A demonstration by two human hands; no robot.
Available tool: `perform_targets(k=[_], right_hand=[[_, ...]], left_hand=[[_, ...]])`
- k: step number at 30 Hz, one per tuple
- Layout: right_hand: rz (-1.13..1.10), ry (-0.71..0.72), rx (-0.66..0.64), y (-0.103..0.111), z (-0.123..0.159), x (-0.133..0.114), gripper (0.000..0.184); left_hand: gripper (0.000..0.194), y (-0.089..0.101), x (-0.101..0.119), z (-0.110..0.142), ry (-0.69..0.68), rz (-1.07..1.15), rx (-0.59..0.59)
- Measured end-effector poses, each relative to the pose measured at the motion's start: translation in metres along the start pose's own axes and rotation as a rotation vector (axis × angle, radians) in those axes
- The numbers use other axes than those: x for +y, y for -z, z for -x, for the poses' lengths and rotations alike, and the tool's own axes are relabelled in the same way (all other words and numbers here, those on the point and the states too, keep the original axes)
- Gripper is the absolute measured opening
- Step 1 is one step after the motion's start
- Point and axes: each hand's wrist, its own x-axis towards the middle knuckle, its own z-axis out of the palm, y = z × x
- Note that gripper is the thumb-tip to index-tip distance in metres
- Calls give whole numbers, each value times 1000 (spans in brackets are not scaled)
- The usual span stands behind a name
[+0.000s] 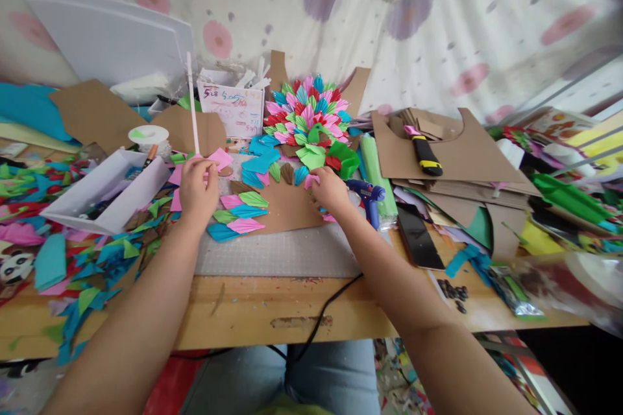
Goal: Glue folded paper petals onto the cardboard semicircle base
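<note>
My left hand (198, 189) is at the left of the cardboard piece (287, 207), fingers drawn together beside pink crepe paper pieces (221, 159). What it pinches is hidden. A thin white stick (193, 104) rises just behind it; I cannot tell whether they touch. At the cardboard's right side, my right hand (331, 191) pinches a small pink paper petal (311, 181) against it. Pink, blue, green and brown petals line the cardboard's edges. Directly behind is a dense cluster of colourful petals (309, 107). A blue glue gun (368, 198) lies right of my right hand.
A white box (109, 194) with pens stands left among paper scraps (97, 266). To the right lie a phone (418, 237), stacked cardboard (452, 149) with a yellow-black cutter (425, 152), and dark beads (453, 293). A black cable (324, 314) crosses the table's front edge.
</note>
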Motion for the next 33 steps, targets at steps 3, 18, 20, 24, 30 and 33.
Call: perform_targets(k=[3,18,20,24,30,33], right_hand=[[-8,35,-6,-3,-1,-5,34],[-136,307,5,-24,-8,-16,34],[-133,390,1,-27,-9,-22,33],[-97,426,-23,-32,-16,-33,32],[-32,287,-18,-25,-22,-26,31],[19,248,-19,-21,-22,-20,33]], left_hand=[[19,-1,-1,-1,0,5,-21],[20,0,0,-1,-14,0,-41],[20,0,-1,-1,-20,-1,-36],[19,-1,-1,-1,-12,-9,-23],[17,0,-4,-2,-3,-7,14],[17,3,-9,-4,47,-13,50]])
